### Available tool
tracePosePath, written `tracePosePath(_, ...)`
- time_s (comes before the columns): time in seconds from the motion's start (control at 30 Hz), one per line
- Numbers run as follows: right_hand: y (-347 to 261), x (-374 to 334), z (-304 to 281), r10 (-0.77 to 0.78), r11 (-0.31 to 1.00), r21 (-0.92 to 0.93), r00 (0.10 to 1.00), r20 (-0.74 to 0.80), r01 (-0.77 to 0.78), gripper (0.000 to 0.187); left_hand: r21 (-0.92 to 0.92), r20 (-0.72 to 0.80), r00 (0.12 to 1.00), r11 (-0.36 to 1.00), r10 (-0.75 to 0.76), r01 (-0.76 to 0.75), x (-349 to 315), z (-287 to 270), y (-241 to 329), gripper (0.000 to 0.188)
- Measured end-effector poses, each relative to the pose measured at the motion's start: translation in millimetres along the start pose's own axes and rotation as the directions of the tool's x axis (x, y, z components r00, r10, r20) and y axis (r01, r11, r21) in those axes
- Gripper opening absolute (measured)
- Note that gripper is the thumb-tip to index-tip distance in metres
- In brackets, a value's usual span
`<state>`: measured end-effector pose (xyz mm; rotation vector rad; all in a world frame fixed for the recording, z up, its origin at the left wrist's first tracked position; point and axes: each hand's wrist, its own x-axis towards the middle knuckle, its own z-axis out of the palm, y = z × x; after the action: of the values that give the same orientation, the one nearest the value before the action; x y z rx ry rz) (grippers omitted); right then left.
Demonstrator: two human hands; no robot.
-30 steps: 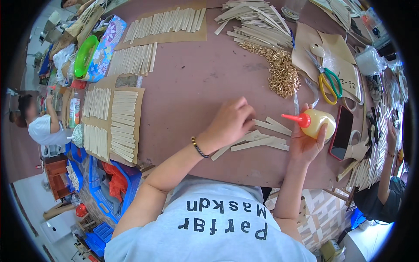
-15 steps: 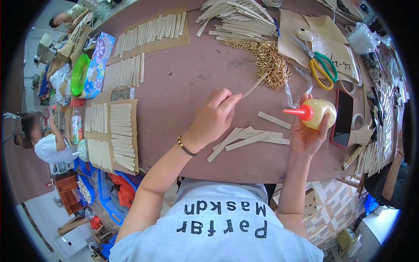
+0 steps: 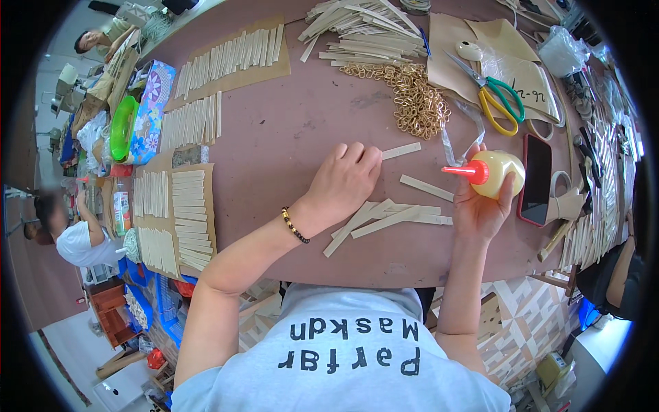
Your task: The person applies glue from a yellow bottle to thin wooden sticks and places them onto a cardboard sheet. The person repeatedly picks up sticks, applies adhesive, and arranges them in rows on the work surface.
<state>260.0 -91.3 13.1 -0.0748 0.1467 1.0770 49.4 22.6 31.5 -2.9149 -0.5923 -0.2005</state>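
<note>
My left hand (image 3: 343, 180), fingers curled, grips one end of a flat cream strip (image 3: 401, 150) whose other end points right toward the gold metal links. Its fingertips are partly hidden behind the knuckles. In my right hand (image 3: 478, 218) is a squeeze bottle (image 3: 506, 174) of pale yellow liquid, lying sideways across the palm with its red nozzle (image 3: 467, 171) pointing left. Between my hands, a single cream strip (image 3: 426, 187) lies near the bottle. Several more loose strips (image 3: 384, 221) overlap closer to me.
Gold links (image 3: 419, 106) are heaped beyond my hands, below a pile of strips (image 3: 364, 34). Scissors (image 3: 495, 96) and a phone (image 3: 535, 180) lie at right. Rows of strips sit on brown card (image 3: 214, 226) at left, near a green basket (image 3: 123, 129). Other people sit at the left.
My left hand has turned palm-down, and the strip in it now shows its flat face, lower and closer to level. The right hand keeps the bottle almost in place. The view has shifted slightly.
</note>
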Motion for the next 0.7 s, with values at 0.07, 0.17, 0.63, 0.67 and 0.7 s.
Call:
tracePosePath(0.07, 1, 0, 1, -0.017, 1.0, 0.004, 0.999, -0.029, 0.018, 0.047, 0.035, 0.037, 0.999, 0.999, 0.022, -0.023, -2, -4, 0, 0.027)
tracePosePath(0.17, 1, 1, 1, -0.008, 1.0, 0.002, 1.0, -0.005, 0.008, 0.047, -0.01, 0.07, 0.997, 1.0, 0.01, -0.01, -9, -15, -5, 0.025)
tracePosePath(0.63, 5, -1, -5, 0.006, 0.992, -0.129, 1.0, 0.021, -0.003, 0.05, -0.822, 0.569, 0.632, -0.337, -0.527, 0.459, -97, -6, -13, 0.013)
tracePosePath(0.67, 9, 0, -5, 0.008, 0.99, -0.142, 1.0, 0.014, -0.006, 0.051, -0.832, 0.553, 0.617, -0.328, -0.56, 0.448, -102, -7, -12, 0.013)
tracePosePath(0.7, 11, 0, -6, 0.011, 0.988, -0.156, 1.0, 0.007, -0.01, 0.052, -0.831, 0.553, 0.608, -0.322, -0.569, 0.454, -105, -9, -9, 0.013)
